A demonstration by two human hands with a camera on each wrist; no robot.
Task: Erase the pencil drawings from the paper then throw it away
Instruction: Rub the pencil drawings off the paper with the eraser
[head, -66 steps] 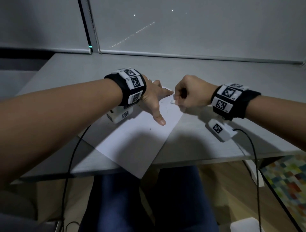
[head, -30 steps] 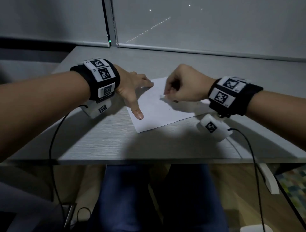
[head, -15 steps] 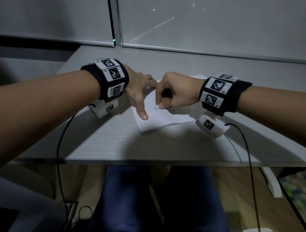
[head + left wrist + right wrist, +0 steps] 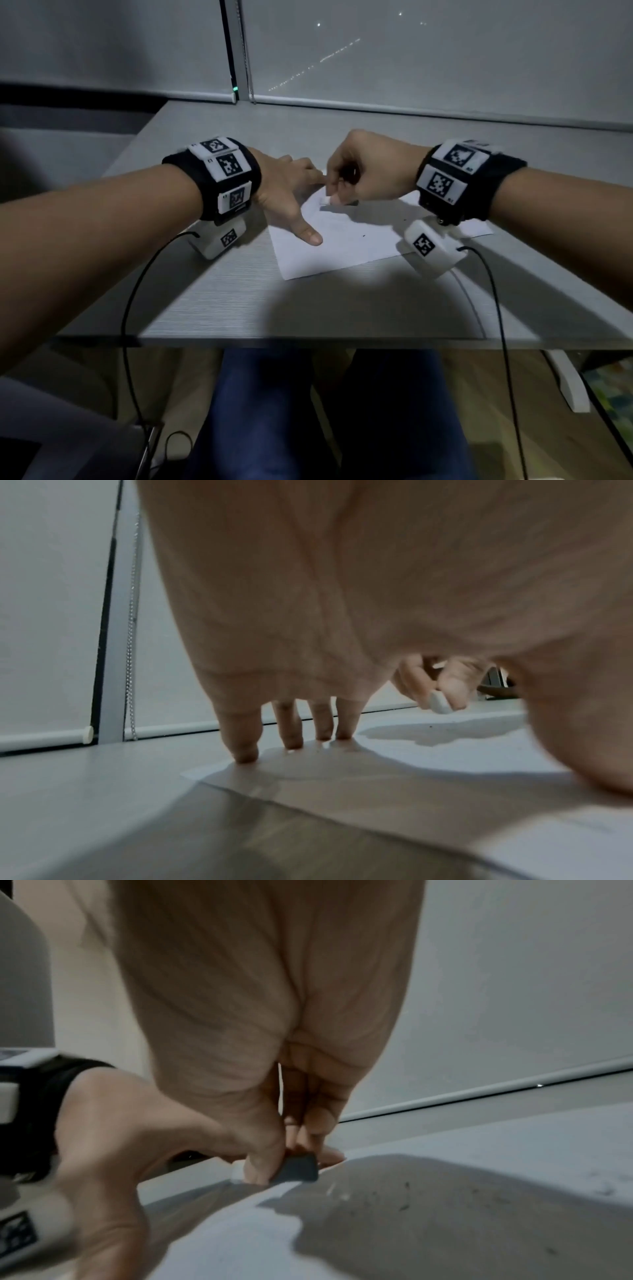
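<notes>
A white sheet of paper (image 4: 346,240) lies flat on the grey table (image 4: 239,301). My left hand (image 4: 291,192) is spread on the sheet's left part, thumb and straight fingertips (image 4: 245,753) pressing it down. My right hand (image 4: 359,174) is curled and pinches a small white eraser (image 4: 325,199) between thumb and fingers, its lower end at the paper's upper left area. In the left wrist view the eraser (image 4: 440,704) shows just above the paper (image 4: 428,753). The right wrist view shows the eraser (image 4: 296,1169) dark, against the paper (image 4: 445,1218), with small dark crumbs nearby.
Roller blinds (image 4: 428,51) hang behind the table's far edge, with a bead chain (image 4: 131,620) at the left. Cables (image 4: 133,291) run from both wrist cameras over the near table edge (image 4: 308,342). My legs are below it.
The paper has been turned and slid from hanging over the near edge to lying fully on the table. My right hand has moved the eraser across its upper left area; the left hand keeps pressing.
</notes>
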